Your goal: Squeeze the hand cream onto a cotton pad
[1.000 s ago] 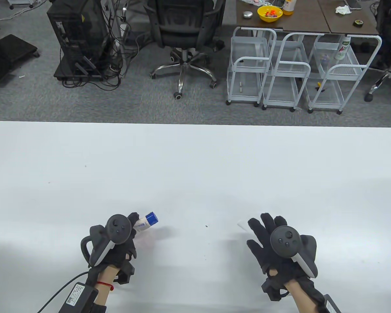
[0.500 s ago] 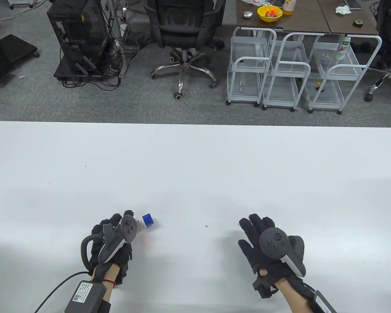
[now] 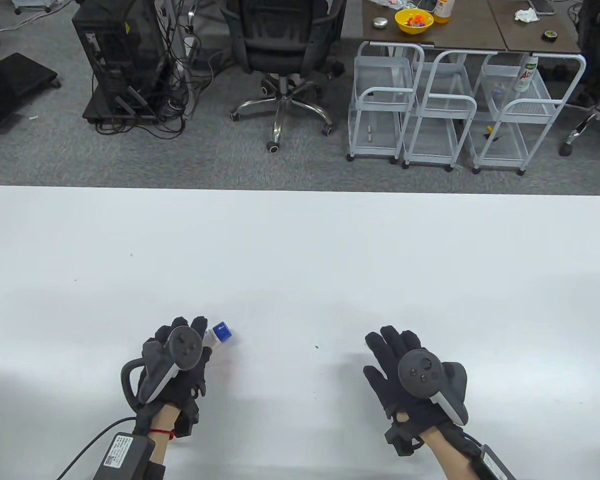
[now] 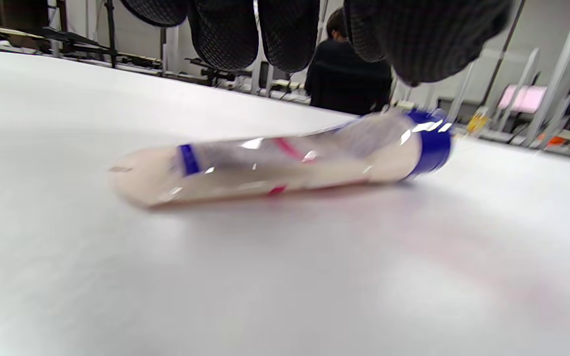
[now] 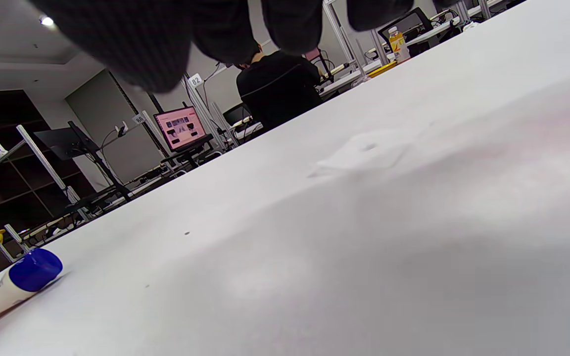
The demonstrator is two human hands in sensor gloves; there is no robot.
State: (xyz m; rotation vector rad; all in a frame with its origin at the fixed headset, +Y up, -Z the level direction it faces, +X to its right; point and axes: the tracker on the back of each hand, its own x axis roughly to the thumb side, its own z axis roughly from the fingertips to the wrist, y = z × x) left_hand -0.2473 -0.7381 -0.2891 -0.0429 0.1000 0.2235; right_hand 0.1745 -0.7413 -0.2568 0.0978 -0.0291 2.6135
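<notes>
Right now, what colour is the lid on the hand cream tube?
Blue; the round cap on the pale plastic tube shows best in the left wrist view.

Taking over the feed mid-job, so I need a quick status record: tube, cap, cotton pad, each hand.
tube: hand cream tube lies on its side on the white table
cap: blue cap on, pointing away from the person
cotton pad: cotton pad flat on the table, under the right hand; no cream seen on it
left hand: left hand over the tube, fingers hanging above it, no grip seen
right hand: right hand spread, holds nothing
</notes>
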